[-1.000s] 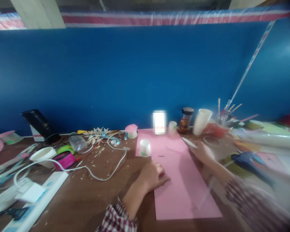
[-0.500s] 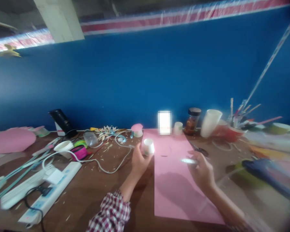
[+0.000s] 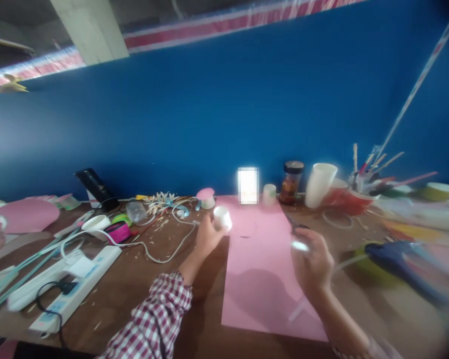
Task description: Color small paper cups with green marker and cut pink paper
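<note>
My left hand [image 3: 208,235] is closed around a small white paper cup [image 3: 222,218], held just above the far left edge of a pink paper sheet [image 3: 260,269] that lies flat on the brown table [image 3: 142,294]. My right hand [image 3: 313,264] hovers over the sheet's right side, fingers pinched on a thin white stick-like object [image 3: 300,245], perhaps a pen; it is blurred. A pair of dark scissors [image 3: 297,226] lies at the sheet's right edge, just beyond that hand.
A white power strip [image 3: 73,291] and white cable [image 3: 160,254] lie at left, with a pink tape roll [image 3: 117,232] and wood shavings. Behind the sheet stand a brown jar [image 3: 291,182], a tall white cup [image 3: 320,184] and a red bowl of brushes [image 3: 353,197]. A blue object [image 3: 404,267] lies at right.
My left hand left the pink sheet, took hold of the small white cup and lifted it. My right hand pulled back from the far right toward me, still pinching the white stick.
</note>
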A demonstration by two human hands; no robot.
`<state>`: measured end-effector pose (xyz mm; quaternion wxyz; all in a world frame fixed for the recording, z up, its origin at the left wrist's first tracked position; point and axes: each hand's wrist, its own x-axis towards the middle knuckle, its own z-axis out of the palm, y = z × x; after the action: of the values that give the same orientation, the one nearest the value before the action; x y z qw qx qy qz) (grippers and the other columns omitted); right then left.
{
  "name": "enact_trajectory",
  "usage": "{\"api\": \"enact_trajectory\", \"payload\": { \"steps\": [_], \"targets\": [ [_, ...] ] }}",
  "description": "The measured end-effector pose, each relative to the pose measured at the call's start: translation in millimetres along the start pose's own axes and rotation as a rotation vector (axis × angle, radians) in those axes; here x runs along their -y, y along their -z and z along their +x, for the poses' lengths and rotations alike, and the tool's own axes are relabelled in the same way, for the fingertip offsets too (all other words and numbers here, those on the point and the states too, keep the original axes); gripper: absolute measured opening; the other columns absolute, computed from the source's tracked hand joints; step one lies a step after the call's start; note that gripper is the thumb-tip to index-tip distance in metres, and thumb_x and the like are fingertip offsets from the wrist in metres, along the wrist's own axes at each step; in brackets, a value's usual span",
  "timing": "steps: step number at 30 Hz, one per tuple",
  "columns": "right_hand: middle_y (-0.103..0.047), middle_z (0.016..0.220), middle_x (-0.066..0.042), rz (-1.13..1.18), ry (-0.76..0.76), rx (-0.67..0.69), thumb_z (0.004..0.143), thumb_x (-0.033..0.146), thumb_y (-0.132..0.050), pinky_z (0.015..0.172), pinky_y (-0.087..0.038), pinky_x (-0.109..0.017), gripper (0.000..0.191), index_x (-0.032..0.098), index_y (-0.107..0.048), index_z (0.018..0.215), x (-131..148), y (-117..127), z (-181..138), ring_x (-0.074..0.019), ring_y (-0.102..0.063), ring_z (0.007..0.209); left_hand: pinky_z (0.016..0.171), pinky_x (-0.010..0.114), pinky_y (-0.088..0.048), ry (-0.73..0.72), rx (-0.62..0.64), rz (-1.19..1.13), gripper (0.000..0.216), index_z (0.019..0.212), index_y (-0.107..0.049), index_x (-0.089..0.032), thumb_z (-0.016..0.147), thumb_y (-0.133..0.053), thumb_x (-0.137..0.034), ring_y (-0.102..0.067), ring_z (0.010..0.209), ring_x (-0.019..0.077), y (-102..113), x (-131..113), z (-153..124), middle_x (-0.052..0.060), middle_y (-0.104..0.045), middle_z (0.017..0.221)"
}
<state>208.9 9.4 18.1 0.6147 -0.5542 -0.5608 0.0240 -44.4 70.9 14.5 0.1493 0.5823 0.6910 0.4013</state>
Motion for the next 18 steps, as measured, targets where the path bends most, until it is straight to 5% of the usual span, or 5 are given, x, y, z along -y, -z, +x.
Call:
{"api": "enact_trajectory", "payload": {
  "steps": [4, 8, 12, 18],
  "targets": [
    [-0.064, 0.075, -0.004, 0.073, -0.177, -0.1, 0.076, 0.03, -0.061, 0.055, -0.043, -0.025, 0.023, 0.017, -0.063, 0.095, -5.1, 0.5, 9.0, -0.0137, -0.055, 0.057, 0.084, 0.035, -0.047, -0.127, 0.108, -0.138, 0.053, 0.112, -0.052, -0.016, 0.065, -0.074, -0.031, -0.06, 0.102, 0.0251, -21.0, -31.4, 7.8, 0.012, -0.062, 0.113],
    [-0.062, 0.074, -0.004, 0.071, -0.21, -0.151, 0.078, 0.03, -0.06, 0.057, -0.043, -0.027, 0.02, 0.016, -0.063, 0.091, -4.8, 2.3, 15.7, -0.0141, -0.053, 0.06, 0.076, 0.033, -0.05, -0.105, 0.229, -0.273, 0.056, 0.112, -0.052, -0.014, 0.064, -0.076, -0.032, -0.062, 0.094, 0.0231, -58.6, -56.7, 17.9, 0.014, -0.063, 0.11],
    [-0.062, 0.076, -0.004, 0.032, -0.178, -0.139, 0.078, 0.029, -0.059, 0.06, -0.043, -0.027, 0.017, 0.016, -0.063, 0.087, -1.2, 3.5, 18.0, -0.0149, -0.054, 0.065, 0.076, 0.033, -0.05, -0.107, 0.3, -0.293, 0.056, 0.109, -0.054, -0.013, 0.063, -0.077, -0.033, -0.063, 0.091, 0.0228, -86.1, -65.7, 20.7, 0.014, -0.065, 0.105],
    [-0.062, 0.077, -0.004, 0.04, -0.214, -0.127, 0.077, 0.03, -0.058, 0.059, -0.042, -0.027, 0.018, 0.016, -0.062, 0.087, 0.8, 3.9, 18.1, -0.0144, -0.053, 0.063, 0.079, 0.034, -0.05, -0.154, 0.365, -0.278, 0.056, 0.11, -0.057, -0.016, 0.062, -0.079, -0.032, -0.062, 0.094, 0.0233, -99.4, -68.5, 4.4, 0.011, -0.066, 0.106]
  ]
}}
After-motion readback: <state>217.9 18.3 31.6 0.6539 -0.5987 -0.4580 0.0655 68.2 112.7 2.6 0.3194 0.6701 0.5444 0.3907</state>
